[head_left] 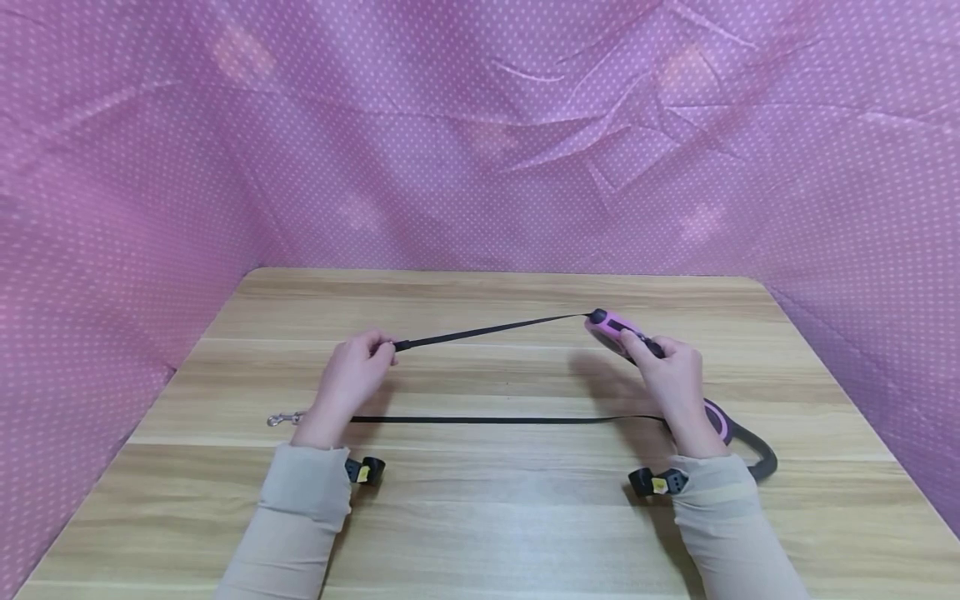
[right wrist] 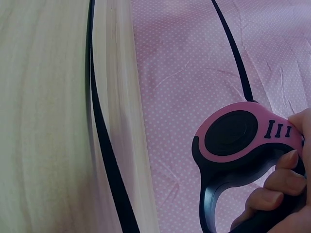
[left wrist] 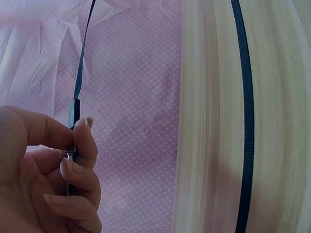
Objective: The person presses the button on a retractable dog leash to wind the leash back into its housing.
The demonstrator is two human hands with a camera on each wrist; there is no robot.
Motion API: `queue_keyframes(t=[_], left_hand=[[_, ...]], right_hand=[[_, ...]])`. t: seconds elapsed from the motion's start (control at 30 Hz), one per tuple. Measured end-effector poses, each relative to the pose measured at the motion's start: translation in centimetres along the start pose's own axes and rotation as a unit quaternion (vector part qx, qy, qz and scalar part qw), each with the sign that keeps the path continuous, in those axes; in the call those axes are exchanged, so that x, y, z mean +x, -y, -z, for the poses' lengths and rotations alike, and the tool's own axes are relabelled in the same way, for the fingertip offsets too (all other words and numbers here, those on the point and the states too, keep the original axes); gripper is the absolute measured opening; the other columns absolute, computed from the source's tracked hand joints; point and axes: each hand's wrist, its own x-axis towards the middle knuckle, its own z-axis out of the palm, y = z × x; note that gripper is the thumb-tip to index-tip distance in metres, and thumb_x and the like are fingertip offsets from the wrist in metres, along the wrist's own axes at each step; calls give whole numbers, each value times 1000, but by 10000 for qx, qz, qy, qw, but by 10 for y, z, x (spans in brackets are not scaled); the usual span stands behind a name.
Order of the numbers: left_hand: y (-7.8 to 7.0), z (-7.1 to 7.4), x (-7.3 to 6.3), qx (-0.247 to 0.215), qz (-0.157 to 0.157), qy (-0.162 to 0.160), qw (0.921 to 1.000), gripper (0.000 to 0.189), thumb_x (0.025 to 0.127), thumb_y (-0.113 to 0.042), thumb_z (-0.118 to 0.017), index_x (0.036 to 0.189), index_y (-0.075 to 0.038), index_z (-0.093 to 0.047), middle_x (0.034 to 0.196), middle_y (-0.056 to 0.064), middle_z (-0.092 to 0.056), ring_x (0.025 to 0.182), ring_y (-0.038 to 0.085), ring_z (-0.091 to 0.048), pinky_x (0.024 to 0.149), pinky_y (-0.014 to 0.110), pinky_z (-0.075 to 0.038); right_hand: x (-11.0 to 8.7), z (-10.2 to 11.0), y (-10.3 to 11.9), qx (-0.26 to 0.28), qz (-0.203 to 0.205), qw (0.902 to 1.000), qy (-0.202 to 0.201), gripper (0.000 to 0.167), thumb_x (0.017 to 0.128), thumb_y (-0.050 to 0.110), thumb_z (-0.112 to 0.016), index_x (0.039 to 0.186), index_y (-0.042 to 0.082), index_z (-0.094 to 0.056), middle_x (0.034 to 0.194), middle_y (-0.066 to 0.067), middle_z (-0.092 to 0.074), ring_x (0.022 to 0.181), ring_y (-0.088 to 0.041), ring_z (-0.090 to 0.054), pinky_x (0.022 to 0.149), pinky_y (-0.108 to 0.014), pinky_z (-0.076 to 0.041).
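Observation:
My right hand [head_left: 671,375] grips the black handle of a pink and black retractable dog leash [right wrist: 228,131], its fingers wrapped through the handle loop and its thumb on top of the casing. From the casing a thin black strap [head_left: 487,332] runs leftward above the table, drawn nearly straight. At its far end my left hand [head_left: 352,371] pinches the metal clip [left wrist: 71,153] between thumb and fingers, which hide most of it. Below both hands a second retractable leash [head_left: 763,460] lies on the table, its casing partly behind my right wrist.
The second leash's strap [head_left: 480,420] lies stretched across the wooden table [head_left: 480,517], ending in a silver snap hook [head_left: 279,419] left of my left wrist. Pink dotted cloth [head_left: 480,167] hangs behind the table and along both sides.

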Motion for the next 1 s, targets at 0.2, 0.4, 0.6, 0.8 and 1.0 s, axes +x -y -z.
queue_keyframes(t=[0.2,0.4,0.6,0.8,1.0], left_hand=[[-2,-2,0,-58,-63,64,9999,34,99,-28,-40,106,-8,-67,100,12,-66,74,23,-50,66,32,-41],[-4,-3,-2,-69,-99,62,9999,34,99,-27,-41,107,-8,-67,98,14,-67,72,23,-50,65,32,-41],[-4,-4,-2,-18,-189,22,9998,34,99,-27,-41,106,-8,-68,97,10,-67,72,22,-50,65,32,-40],[-6,-6,-3,-34,-126,118,9998,33,100,-28,-41,107,-8,-67,101,11,-68,69,21,-49,62,32,-40],[-7,-8,-4,-41,-145,100,9998,31,98,-27,-42,102,-8,-67,104,10,-68,71,22,-50,63,32,-40]], right_hand=[[-2,0,1,18,49,10000,-40,53,87,48,-70,71,-2,-66,56,8,-48,60,-15,-42,51,-29,-33],[-4,-1,1,66,87,9999,-57,52,87,48,-70,67,0,-63,54,10,-47,59,-14,-42,50,-29,-32],[-3,-1,0,114,52,9999,-65,50,87,47,-70,60,7,-58,52,11,-44,57,-13,-40,49,-29,-31],[-4,-3,1,97,6,9999,56,53,87,48,-71,68,-1,-64,54,10,-48,59,-14,-42,49,-28,-32],[-5,-4,0,145,-13,9998,105,52,87,47,-70,68,-1,-63,53,11,-47,58,-13,-41,47,-27,-31]])
